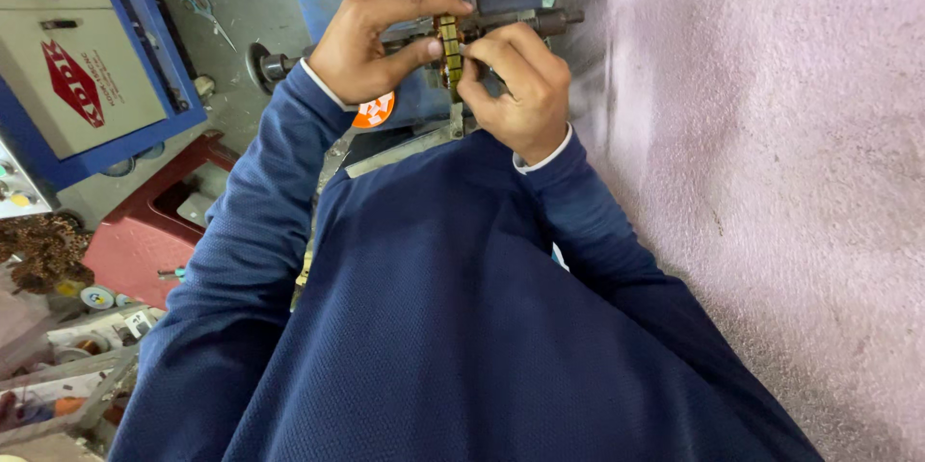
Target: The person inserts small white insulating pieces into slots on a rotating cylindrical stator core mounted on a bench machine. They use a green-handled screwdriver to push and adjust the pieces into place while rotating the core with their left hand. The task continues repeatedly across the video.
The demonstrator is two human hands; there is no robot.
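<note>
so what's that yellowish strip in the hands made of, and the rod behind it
The strip, pinched by the left hand and right hand, looks like brass: dull yellow-gold with dark notches, though blur leaves it open. The rod looks like steel: dark grey, bare and slightly shiny.

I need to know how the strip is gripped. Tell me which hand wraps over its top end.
The left hand: its fingers curl over the top of the narrow yellow-green segmented strip, while the right hand pinches it lower down from the side.
</note>
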